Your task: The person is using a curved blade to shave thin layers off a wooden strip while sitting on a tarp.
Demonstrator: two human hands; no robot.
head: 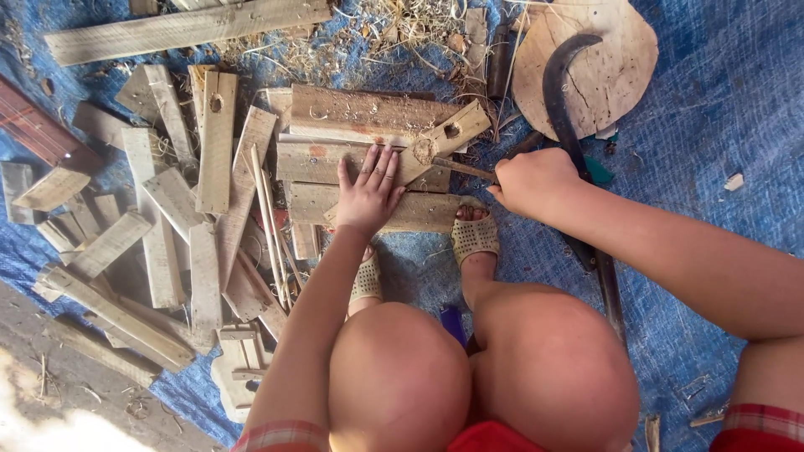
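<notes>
My left hand [367, 191] lies flat, fingers spread, on a stack of weathered wooden boards [335, 159] in front of my feet. My right hand [534, 182] is closed around the handle of a thin metal tool [465, 170] whose tip reaches a short notched wood piece [444, 138] lying across the boards. A curved dark sickle blade [559, 92] runs behind my right hand; its long handle [607, 285] passes under my forearm.
Many loose wooden slats [167, 226] are scattered at left on a blue tarp [720, 125]. A round wooden disc [607, 59] lies at top right, a long plank [184, 29] at top. My sandalled feet [474, 234] touch the boards. Straw litters the top.
</notes>
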